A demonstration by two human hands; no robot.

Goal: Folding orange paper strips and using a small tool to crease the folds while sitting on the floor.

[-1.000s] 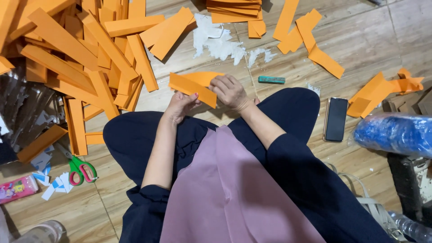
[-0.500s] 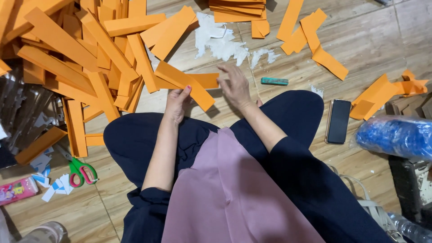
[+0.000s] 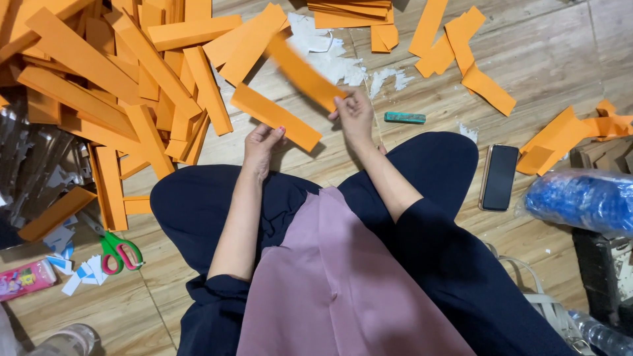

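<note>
I sit cross-legged on a wooden floor. My left hand (image 3: 262, 146) grips the near end of a long orange paper strip (image 3: 275, 117) that slants up to the left. My right hand (image 3: 354, 113) pinches a second orange strip (image 3: 304, 74), blurred, raised above the floor and angled up to the left. The two strips are apart. A big heap of orange strips (image 3: 119, 92) lies to my left.
Green-handled scissors (image 3: 117, 250) lie at lower left near paper scraps and a pink packet (image 3: 25, 279). A small teal bar (image 3: 405, 118) and a dark phone (image 3: 499, 177) lie right of my knee. More orange pieces (image 3: 488, 89), white scraps (image 3: 330, 56), a blue plastic bundle (image 3: 580, 201).
The orange piece held at my knees has come apart into two long strips. My right hand has lifted one strip up and away; my left hand keeps the other.
</note>
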